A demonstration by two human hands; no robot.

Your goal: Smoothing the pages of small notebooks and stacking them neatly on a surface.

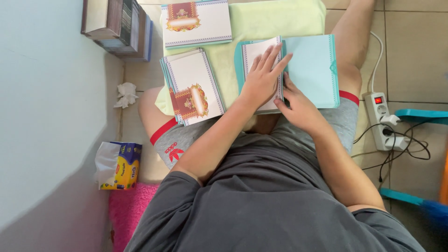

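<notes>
I sit on the floor with a pale yellow cushion [275,21] over my legs. A white card with a patterned border [252,51] lies on a light blue open envelope [313,65]. My left hand [262,77] rests flat on the card, fingers spread. My right hand [298,105] grips the card's lower right edge, where it meets the envelope. A stack of white cards with red-gold emblems [192,86] lies to the left on my thigh. Another such stack [196,22] lies farther away.
Piles of cards or boxes [116,25] stand against the wall at upper left. A crumpled tissue [126,94] and a tissue pack [117,165] lie by the wall. A power strip [385,119] with cables is on the tiled floor at right, near a teal frame [420,114].
</notes>
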